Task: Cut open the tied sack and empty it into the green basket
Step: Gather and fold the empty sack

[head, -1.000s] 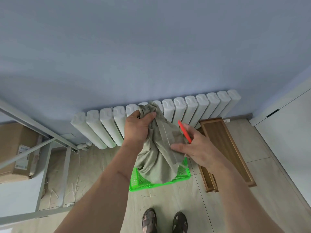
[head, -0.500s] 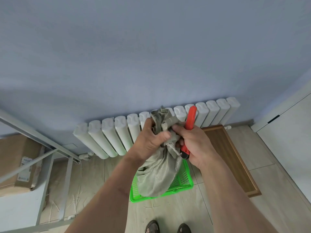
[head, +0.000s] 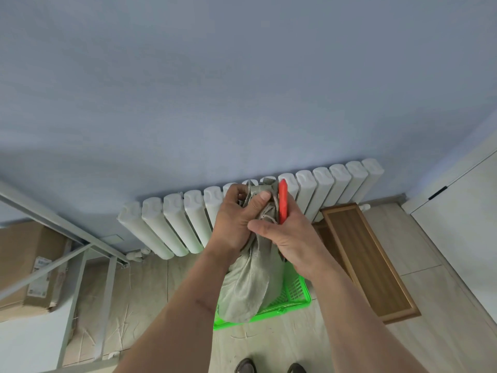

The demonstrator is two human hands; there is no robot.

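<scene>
A grey-green cloth sack (head: 248, 286) hangs in the air over the green plastic basket (head: 294, 294) on the floor. My left hand (head: 236, 219) grips the sack's bunched neck just below the tied top. A thin string (head: 267, 217) is wound around the neck. My right hand (head: 289, 238) holds a red-handled cutter (head: 282, 204) upright against the right side of the neck, thumb across the cloth. The cutter's blade is hidden. The sack covers most of the basket.
A white radiator (head: 188, 222) runs along the blue wall right behind the sack. A wooden tray (head: 368, 257) leans on the floor at the right. A metal frame (head: 88, 254) and a cardboard box (head: 29, 265) stand at the left. My feet (head: 269, 367) are below the basket.
Both hands have drawn together at the sack's neck. The red cutter has gone from angled out to the right to upright against the neck, and the view has tilted upward.
</scene>
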